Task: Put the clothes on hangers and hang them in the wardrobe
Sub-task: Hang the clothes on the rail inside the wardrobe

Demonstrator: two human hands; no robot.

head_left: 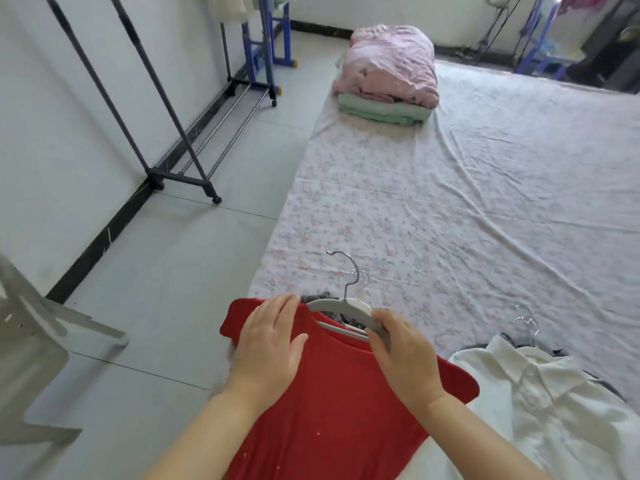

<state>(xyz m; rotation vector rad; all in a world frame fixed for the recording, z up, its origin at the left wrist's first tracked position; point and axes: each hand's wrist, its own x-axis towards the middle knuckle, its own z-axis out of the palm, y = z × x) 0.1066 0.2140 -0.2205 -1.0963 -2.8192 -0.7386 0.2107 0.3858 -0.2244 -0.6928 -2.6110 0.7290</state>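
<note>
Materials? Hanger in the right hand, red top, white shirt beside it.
The hanger has a matte pale-grey body, likely plastic; its hook is thin and shiny, so metal wire. The red T-shirt looks like soft matte knit, probably cotton jersey: it lies limp. The white collared shirt is smoother woven cloth; fibre unclear.

The floral-sheeted bed (485, 188) stretches out ahead of me, its cover creased in long folds. Near its far left corner a folded pink quilt (391, 60) lies on a folded green blanket (381, 111). To my left a white plastic chair (34, 358) stands on the grey tiled floor (173, 271), near the black skirting (97, 244).
</note>
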